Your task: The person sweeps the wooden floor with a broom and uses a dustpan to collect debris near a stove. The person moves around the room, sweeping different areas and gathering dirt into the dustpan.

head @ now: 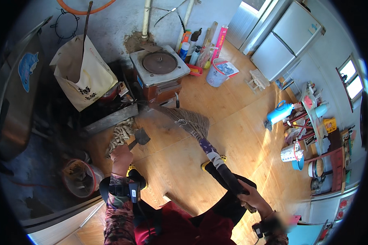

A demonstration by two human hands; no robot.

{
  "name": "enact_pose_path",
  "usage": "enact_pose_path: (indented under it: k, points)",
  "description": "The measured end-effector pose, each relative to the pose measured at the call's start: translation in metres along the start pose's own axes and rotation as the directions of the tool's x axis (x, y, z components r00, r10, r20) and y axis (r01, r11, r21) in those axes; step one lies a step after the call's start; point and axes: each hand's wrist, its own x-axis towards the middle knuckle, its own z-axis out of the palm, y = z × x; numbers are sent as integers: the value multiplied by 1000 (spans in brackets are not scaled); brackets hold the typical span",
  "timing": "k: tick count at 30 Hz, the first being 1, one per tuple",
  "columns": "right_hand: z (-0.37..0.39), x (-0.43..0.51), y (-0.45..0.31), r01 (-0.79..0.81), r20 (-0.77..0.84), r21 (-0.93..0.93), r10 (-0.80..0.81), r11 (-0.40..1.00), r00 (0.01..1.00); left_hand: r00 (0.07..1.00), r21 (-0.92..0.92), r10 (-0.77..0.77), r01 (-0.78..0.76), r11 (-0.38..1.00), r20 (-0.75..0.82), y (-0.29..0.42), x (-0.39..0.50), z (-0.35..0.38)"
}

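Observation:
My right hand [252,196] grips the handle of a straw broom [191,122], whose bristles spread over the wooden-looking floor before a small stove [158,73] with a round metal lid. My left hand [122,157] is closed around the handle of a small dark metal shovel [141,137], whose blade is just above or on the floor; the view does not settle which. A bunched, dirty mop head [121,131] lies right beside this hand, next to a grey board [112,118].
A trash bin with a red rim [79,178] stands at the left, below a large paper bag [82,73]. Bottles and a bucket [217,73] are beside the stove. A blue thermos [280,112], a cluttered rack [314,119] and a fridge [286,39] are at the right.

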Motion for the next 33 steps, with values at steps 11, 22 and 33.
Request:
enact_pose_path:
  k: [11,22,33]
  points:
    - [9,-104,24,-365,458,715,-6,596,889,996,71,-8,14,997,-89,-12,3,1]
    - [3,-39,43,-371,469,50,306,927,828,998,40,-17,19,999,-57,-1,-2,-9]
    - [15,44,52,-79,44,-832,208,549,977,996,-51,24,-29,998,-84,-6,7,-7]
